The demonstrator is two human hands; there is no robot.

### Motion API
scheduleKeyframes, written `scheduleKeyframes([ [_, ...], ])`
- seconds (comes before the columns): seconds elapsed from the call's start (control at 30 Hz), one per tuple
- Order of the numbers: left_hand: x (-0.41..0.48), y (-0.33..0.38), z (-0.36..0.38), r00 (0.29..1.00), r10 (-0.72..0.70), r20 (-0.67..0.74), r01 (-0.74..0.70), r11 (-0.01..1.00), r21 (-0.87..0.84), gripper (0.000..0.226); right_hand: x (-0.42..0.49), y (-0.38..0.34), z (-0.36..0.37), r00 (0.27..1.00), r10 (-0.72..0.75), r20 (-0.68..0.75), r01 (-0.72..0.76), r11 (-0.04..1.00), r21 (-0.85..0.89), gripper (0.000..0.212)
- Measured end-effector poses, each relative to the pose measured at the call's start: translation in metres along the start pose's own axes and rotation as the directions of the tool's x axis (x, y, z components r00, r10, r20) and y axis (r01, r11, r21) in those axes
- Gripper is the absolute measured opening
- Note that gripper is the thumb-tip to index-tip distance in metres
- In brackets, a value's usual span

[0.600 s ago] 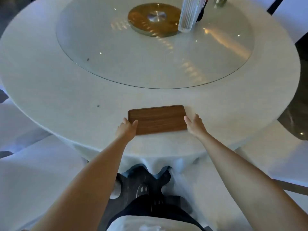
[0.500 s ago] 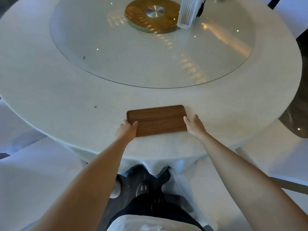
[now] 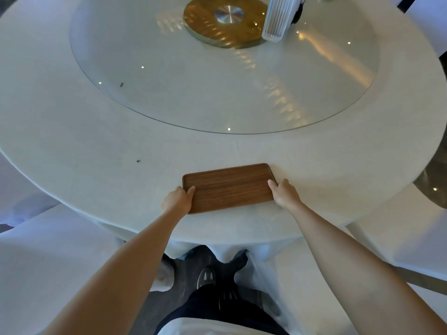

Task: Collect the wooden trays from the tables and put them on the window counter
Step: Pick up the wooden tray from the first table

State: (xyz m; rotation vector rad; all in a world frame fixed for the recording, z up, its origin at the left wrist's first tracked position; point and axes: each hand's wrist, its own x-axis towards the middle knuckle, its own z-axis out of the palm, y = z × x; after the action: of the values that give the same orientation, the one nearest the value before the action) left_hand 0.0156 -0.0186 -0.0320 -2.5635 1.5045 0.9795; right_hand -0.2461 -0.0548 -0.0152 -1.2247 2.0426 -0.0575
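A dark wooden tray (image 3: 231, 187) lies flat near the front edge of a round white table (image 3: 72, 146). My left hand (image 3: 177, 199) grips its left end, thumb over the rim. At the tray's right end my right hand (image 3: 285, 193) holds on in the same way, thumb on top. The tray is empty and still rests on the tablecloth.
A round glass turntable (image 3: 193, 93) with a gold hub (image 3: 226, 20) fills the table's middle. A ribbed clear holder (image 3: 277, 19) stands on it at the back right. White-covered chairs (image 3: 43, 257) flank me on both sides; my shoes and the dark floor show below.
The view has shifted slightly closer over the table. Both hands keep their hold on the tray's ends, and the tray has not visibly moved.
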Motion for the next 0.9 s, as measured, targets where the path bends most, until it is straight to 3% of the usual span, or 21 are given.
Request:
scheduleKeyframes([
  [0.27, -0.018, -0.024, -0.030, 0.989, -0.006, -0.150, -0.018, 0.986, -0.163, 0.049, -0.026, -0.019, 0.000, 0.991, -0.137, -0.011, 0.137, 0.990, 0.020, 0.053],
  [0.43, -0.043, -0.052, -0.068, 0.961, -0.038, -0.274, -0.028, 0.972, -0.231, 0.043, -0.054, -0.055, -0.007, 0.944, -0.328, -0.031, 0.329, 0.942, 0.063, 0.039],
  [0.6, -0.085, -0.094, -0.107, 0.898, -0.161, -0.410, 0.026, 0.949, -0.316, 0.045, -0.097, -0.104, -0.005, 0.851, -0.521, -0.068, 0.525, 0.843, 0.119, 0.042],
  [0.9, -0.178, -0.211, -0.154, 0.704, -0.428, -0.567, 0.148, 0.869, -0.472, 0.048, -0.192, -0.188, 0.058, 0.627, -0.778, 0.019, 0.760, 0.618, 0.202, 0.029],
])
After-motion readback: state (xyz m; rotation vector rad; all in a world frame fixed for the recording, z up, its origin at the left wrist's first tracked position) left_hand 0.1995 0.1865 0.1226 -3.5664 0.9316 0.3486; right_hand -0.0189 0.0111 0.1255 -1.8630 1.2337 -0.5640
